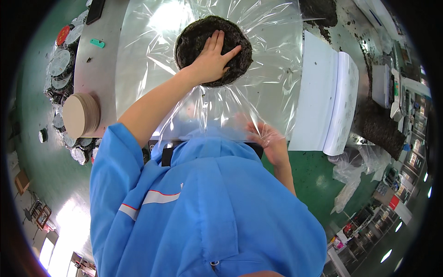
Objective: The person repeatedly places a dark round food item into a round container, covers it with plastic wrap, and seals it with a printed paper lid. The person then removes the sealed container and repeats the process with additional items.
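A round, dark, pressed cake of leafy material [187, 43] lies on a clear plastic film [273, 65] spread over the metal table. Pressed flat on top of the cake is my left hand [214, 62], its fingers spread. The film is creased and runs in taut folds from the cake towards my body. My right hand [270, 140] is at the table's near edge, low and to the right, beside the film's near edge; a fold of film passes over its fingers, and whether they pinch it is not clear.
A stack of round cardboard discs [78, 116] stands at the table's left edge, with a green cutter [97, 43] and a dark phone-like object [95, 11] farther back. Several wrapped round cakes [60, 64] lie beyond that edge. White sheets with a roll [341, 104] and dark loose material [380, 128] are on the right.
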Demonstrator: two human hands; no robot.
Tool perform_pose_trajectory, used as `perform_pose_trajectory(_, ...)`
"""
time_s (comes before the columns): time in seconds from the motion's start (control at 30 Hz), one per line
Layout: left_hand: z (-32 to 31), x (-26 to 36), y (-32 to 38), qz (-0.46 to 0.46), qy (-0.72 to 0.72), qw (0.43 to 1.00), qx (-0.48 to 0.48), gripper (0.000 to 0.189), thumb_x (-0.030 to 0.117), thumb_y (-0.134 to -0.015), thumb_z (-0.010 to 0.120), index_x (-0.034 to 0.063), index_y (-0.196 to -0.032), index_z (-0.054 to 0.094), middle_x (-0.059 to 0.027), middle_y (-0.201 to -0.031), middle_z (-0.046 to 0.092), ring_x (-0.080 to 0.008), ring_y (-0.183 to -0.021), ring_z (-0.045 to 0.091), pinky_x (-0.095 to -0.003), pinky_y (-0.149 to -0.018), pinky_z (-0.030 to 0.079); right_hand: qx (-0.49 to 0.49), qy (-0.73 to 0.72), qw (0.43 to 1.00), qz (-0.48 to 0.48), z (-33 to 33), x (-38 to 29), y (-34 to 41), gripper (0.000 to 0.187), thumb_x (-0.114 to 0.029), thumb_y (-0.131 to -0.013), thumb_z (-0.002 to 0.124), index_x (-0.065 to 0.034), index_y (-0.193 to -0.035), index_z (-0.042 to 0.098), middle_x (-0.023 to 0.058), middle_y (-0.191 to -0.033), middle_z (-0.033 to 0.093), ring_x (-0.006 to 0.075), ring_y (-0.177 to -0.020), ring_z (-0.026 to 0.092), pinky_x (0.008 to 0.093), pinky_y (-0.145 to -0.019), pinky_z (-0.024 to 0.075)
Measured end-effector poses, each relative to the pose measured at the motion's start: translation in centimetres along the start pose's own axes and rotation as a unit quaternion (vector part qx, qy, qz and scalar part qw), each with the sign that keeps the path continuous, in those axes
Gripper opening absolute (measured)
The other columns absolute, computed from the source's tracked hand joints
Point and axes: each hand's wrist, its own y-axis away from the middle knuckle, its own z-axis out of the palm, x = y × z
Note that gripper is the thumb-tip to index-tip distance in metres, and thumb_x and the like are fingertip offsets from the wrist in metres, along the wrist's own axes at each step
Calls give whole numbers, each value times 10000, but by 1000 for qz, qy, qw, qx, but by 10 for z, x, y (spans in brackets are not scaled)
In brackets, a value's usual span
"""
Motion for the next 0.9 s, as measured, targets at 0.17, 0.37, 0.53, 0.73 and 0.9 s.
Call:
perform_pose_trajectory(0.17,1,1,1,-7,2,1000,-8,741,85,-856,599,204,-1504,260,-378,-1500,56,-536,-1409,52,-552,-1147,169,-22,-270,938,-217,-29,-23,-11,273,-299,-996,499,-44,-961,592,117,-949,620,213,-890,579,328,-780,473)
perform_pose_trajectory(0.37,7,-3,-2,11,-11,1000,10,709,220,-869,630,215,-1493,295,-414,-1475,92,-552,-1396,81,-576,-1132,170,-148,15,989,-15,60,38,-23,848,-671,-802,608,-25,-1324,438,121,-1283,507,205,-1059,535,346,-851,448)
perform_pose_trajectory(0.53,4,0,-4,5,-7,1000,0,714,209,-868,630,209,-1495,288,-414,-1472,92,-554,-1397,67,-578,-1134,163,-132,38,979,149,132,42,-50,473,-448,-946,527,8,-1048,601,148,-992,646,163,-771,595,263,-619,446)
perform_pose_trajectory(0.73,1,2,-3,-9,-5,1000,-19,728,120,-871,594,169,-1508,243,-406,-1479,32,-562,-1397,27,-583,-1132,170,-57,9,990,128,103,-9,-37,355,-288,-958,545,-8,-756,627,132,-724,665,166,-587,583,272,-520,417)
perform_pose_trajectory(0.9,0,6,-6,-15,30,999,8,707,103,-844,624,141,-1470,296,-410,-1472,56,-573,-1388,44,-585,-1137,159,-380,76,922,6,96,-14,-53,230,-248,-907,645,-19,-902,649,102,-928,681,203,-902,633,337,-833,482)
